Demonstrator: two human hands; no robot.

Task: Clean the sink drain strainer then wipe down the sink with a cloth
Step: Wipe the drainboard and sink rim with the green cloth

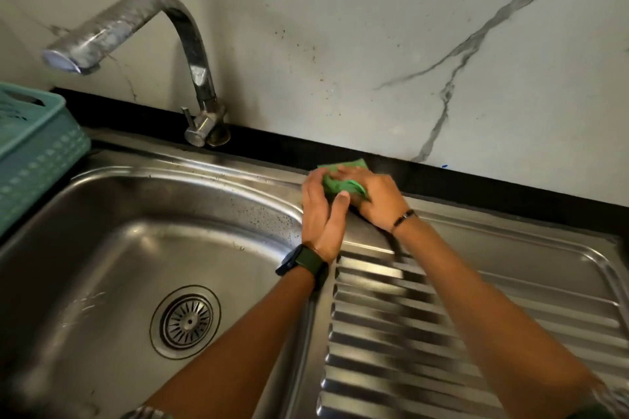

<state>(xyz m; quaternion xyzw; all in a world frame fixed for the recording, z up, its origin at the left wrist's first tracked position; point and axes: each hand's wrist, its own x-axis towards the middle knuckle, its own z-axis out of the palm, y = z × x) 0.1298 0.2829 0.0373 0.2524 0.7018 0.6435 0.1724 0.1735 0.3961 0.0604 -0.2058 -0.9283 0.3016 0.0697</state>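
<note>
- Cloth (343,182) at sink (102,214) rim, 2 o'clock from strainer (186,321)
- Left hand (323,214) and right hand (372,199) both grip it, bunched
- Soft, light, likely damp; hold by the wad, palm flat
</note>
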